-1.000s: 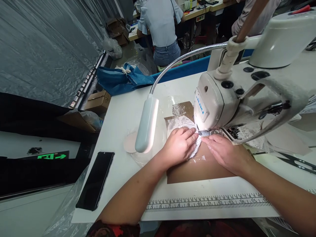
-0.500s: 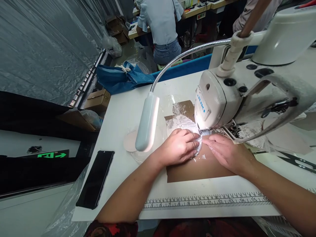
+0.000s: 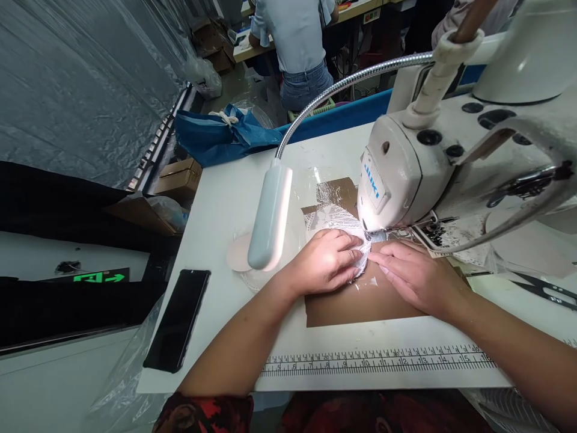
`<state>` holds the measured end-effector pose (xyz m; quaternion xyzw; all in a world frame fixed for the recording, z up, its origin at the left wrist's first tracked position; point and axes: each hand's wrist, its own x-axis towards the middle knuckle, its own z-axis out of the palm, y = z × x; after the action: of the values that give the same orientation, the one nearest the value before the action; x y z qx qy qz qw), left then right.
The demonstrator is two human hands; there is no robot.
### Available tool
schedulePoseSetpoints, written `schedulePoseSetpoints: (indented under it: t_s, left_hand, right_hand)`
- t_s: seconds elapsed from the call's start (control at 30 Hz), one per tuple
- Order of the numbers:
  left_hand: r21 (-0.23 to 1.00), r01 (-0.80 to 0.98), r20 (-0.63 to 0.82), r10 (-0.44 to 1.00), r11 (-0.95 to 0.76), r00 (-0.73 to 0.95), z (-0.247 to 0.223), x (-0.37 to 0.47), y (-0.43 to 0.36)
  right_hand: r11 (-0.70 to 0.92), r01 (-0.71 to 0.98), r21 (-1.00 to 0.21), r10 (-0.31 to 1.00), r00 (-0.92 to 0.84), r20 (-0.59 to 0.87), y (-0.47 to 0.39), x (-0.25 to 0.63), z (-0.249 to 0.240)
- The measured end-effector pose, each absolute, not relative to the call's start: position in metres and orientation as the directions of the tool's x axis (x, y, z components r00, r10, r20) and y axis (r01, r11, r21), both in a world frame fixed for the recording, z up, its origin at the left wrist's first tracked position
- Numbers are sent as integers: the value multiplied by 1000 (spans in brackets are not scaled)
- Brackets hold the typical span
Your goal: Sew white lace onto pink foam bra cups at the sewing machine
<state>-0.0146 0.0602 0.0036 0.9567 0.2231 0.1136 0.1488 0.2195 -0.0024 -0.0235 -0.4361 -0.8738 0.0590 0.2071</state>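
White lace fabric (image 3: 336,218) lies under the needle area of a white sewing machine (image 3: 392,174), on a brown sheet (image 3: 360,307). My left hand (image 3: 327,260) rests flat on the lace, its fingers slightly bent and a little apart, pressing the piece down left of the needle. Close to the lace's right edge, my right hand (image 3: 412,273) has its fingertips together at the fabric, below the machine head. Whether anything is pinched between those fingertips is too small to tell.
A lamp (image 3: 270,219) on a bent metal neck hangs left of the machine. A black phone (image 3: 178,320) lies at the table's left edge. Black scissors (image 3: 545,288) are at the right. A seated person (image 3: 297,48) is beyond the blue cloth (image 3: 225,135).
The view has shifted slightly, so the machine appears a little farther right and the table a little higher. Both hands stay at the lace in nearly the same pose.
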Motion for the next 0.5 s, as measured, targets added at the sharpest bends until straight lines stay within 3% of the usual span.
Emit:
schedulePoseSetpoints:
  t_s: [0.2, 0.5]
  left_hand:
    - [344, 385, 164, 459, -856, 873, 1, -15, 61]
    - [309, 353, 160, 414, -883, 896, 2, -11, 58]
  right_hand:
    - [643, 723, -252, 765, -598, 238, -2, 215, -24]
    - [622, 779, -76, 757, -574, 312, -2, 215, -22]
